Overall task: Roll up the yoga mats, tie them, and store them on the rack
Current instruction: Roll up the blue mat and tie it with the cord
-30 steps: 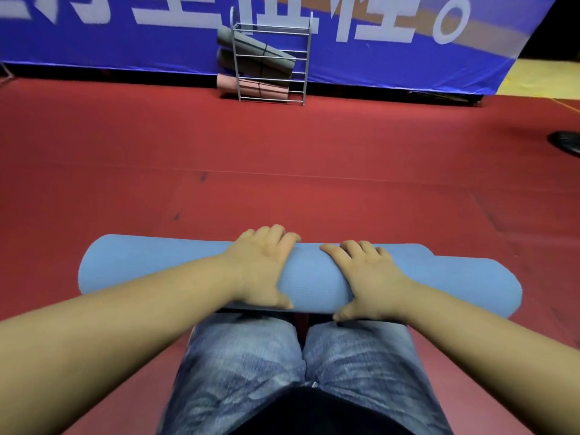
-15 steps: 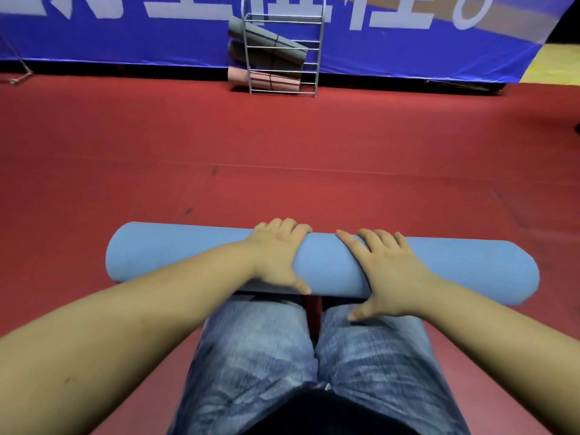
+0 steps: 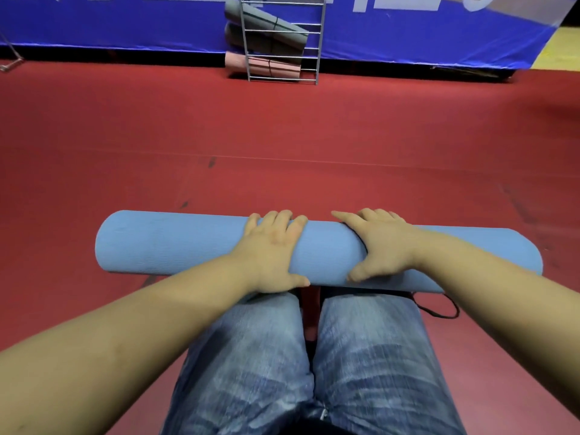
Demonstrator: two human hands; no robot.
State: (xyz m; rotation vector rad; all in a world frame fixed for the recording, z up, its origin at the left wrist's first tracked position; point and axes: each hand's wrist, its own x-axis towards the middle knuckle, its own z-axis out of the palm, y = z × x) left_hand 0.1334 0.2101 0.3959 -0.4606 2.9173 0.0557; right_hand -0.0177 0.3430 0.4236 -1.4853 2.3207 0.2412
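Note:
A light blue yoga mat (image 3: 175, 244), fully rolled, lies crosswise on the red floor just past my knees. My left hand (image 3: 273, 249) wraps over its middle, fingers across the top and thumb on the near side. My right hand (image 3: 379, 246) grips it the same way a little to the right. A thin black strap (image 3: 439, 310) lies looped on the floor beside my right knee, below the roll's right part. The metal wire rack (image 3: 282, 39) stands far ahead against the blue banner, holding two grey rolled mats and a pink one.
Red sports flooring (image 3: 282, 136) stretches between me and the rack. A blue banner with white lettering (image 3: 408, 29) closes off the far side. My knees in blue jeans (image 3: 361, 356) are right behind the roll.
The view has dropped lower and closer, so the rack sits higher in frame. The black strap has come into sight near my right knee. Both hands stay on the roll.

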